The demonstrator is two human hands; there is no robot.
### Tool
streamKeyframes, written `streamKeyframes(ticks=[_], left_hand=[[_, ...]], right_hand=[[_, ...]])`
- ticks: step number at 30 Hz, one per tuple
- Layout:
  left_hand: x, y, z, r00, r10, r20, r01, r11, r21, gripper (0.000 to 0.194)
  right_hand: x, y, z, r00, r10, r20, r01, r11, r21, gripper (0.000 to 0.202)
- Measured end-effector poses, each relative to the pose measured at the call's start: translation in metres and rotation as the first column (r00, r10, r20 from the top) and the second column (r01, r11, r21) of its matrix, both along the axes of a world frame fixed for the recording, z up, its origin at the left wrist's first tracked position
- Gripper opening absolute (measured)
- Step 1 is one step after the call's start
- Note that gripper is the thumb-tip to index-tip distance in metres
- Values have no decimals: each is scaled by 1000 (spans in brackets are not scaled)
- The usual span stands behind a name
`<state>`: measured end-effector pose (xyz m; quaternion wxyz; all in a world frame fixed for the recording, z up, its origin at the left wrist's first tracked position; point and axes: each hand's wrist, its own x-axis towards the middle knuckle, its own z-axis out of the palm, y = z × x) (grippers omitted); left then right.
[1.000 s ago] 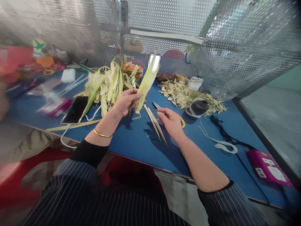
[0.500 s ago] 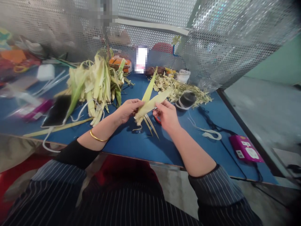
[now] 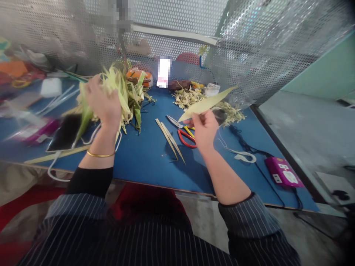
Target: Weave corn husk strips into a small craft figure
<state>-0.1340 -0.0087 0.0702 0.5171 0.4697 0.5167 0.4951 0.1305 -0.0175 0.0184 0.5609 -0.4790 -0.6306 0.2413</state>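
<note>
My right hand (image 3: 203, 129) is closed, pinching a pale, pointed corn husk (image 3: 210, 103) near its lower left end above the table. My left hand (image 3: 104, 101) is over the pile of corn husks (image 3: 123, 99) at the left, and motion smears its fingers. Whether it grips a husk there cannot be made out. Under my right hand lie scissors with red handles (image 3: 184, 140), partly hidden by the hand. Two thin husk strips (image 3: 169, 138) rest on the blue table (image 3: 144, 159) between my hands.
Dried husk scraps (image 3: 191, 96) lie at the back, near a dark spool (image 3: 220, 116) behind my right hand. A purple box with a cable (image 3: 283, 172) sits at the right. A phone (image 3: 63, 131) and white cable are at the left. A perforated metal screen (image 3: 177, 46) stands behind.
My left hand has moved left from the husk in the middle to the pile. My right hand keeps one husk, raised slightly to the right. The scissors and two strips show more fully.
</note>
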Motion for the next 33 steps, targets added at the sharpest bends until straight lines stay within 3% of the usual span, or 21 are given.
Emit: streamKeyframes(ticks=[2,3,6,9,14,18,21,23,25,26,28,30,33], left_hand=[[24,-6,-8,999,-51,17,52,998,-36,53],[36,-8,-13,997,-79,26,81,995,-59,54],[63,-12,-32,984,-164,71,172,978,-119,56],[72,-12,-48,965,-240,106,253,958,-135,43],[77,-14,-57,978,-163,128,177,978,-110,15],[82,-14,-62,988,-97,122,104,994,-44,10],[84,-12,-65,993,-41,115,46,998,-45,12],[84,-14,-65,995,-51,87,55,997,-49,10],[84,-17,-64,996,-88,18,88,995,-35,10],[84,-18,-63,992,-127,-28,126,992,-26,11],[84,-21,-61,966,-238,-106,237,971,-17,12],[84,-23,-60,927,-345,-150,344,938,-34,13],[86,-24,-60,915,-381,-135,375,924,-70,12]], right_hand=[[1,-5,-1,962,-20,271,-16,991,130,24],[1,-7,-1,906,-37,421,-53,979,199,23],[0,-10,-5,651,-114,750,-251,901,354,22],[-3,-9,-10,500,-171,849,-381,837,393,23],[-7,-6,-15,448,-136,884,-481,796,367,24],[-9,-10,-14,482,-32,875,-526,788,319,23],[-11,-13,-10,610,144,779,-523,811,260,17],[-10,-12,-8,786,198,586,-389,895,219,17],[-8,-7,-7,941,139,308,-179,978,108,19],[-7,-4,-7,978,102,182,-108,994,24,22],[-5,3,-6,995,96,-1,-95,983,-154,29],[-4,6,-7,982,161,-96,-183,939,-292,27],[-9,4,-10,967,203,-155,-246,903,-353,18]])
